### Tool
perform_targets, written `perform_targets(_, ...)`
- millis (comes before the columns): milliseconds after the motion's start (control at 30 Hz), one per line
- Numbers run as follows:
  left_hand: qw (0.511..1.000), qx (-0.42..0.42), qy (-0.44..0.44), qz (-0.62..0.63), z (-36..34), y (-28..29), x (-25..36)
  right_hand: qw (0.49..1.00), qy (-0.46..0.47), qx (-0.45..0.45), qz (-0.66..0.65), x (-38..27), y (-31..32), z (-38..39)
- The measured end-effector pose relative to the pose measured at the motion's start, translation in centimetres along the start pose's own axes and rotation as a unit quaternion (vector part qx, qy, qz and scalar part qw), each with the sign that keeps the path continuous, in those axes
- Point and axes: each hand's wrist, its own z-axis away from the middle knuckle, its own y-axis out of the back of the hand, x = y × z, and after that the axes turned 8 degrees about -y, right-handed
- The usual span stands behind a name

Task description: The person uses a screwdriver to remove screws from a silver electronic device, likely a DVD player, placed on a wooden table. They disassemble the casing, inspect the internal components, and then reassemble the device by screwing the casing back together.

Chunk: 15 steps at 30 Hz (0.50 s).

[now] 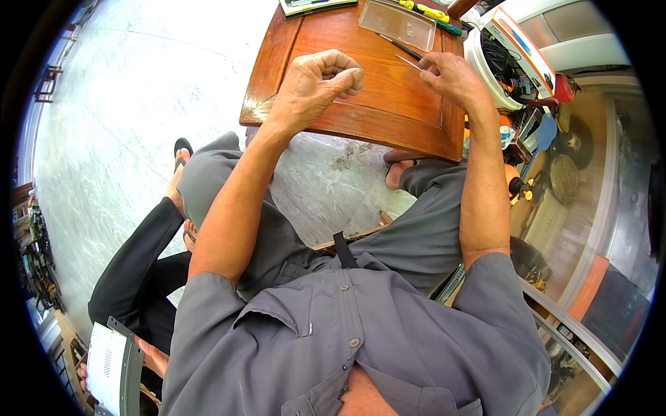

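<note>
Floor (pixel 152 76): pale grey, ran wide L of wooden table (pixel 374 104). Table: reddish-brn, glossy; nr edge fronted floor gap betw. wearer's legs (pixel 277 239). L hand (pixel 316 82): was over table's nr-L part, fingers curled to thumb; cdn't tell if anything pinched. Clear plastic tray (pixel 397 29): shallow, lay table's far side, wood showed thru. Dark-handled tool (pixel 408 50): lay just nr side of tray. Thin tool (pixel 409 63): slim, straight, silvery; was over table's R part, pinched in fingertips of R hand (pixel 452 76). White bucket (pixel 479 69): stood just R of table, held blk cables (pixel 496 59). White-&-orange box (pixel 522 50): R of table, was by bucket.
</note>
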Motion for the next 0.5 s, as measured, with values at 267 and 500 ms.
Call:
perform_targets(267, 1.000, 0.002, 0.000, 0.001, -0.10, -0.05, 0.00, 0.999, 0.002, 0.040, 0.014, 0.11, -0.04, -0.11)
perform_targets(500, 1.000, 0.004, 0.001, -0.010, -0.12, -0.03, 0.32, 0.996, 0.045, 0.075, 0.012, 0.11, -0.19, -0.03)
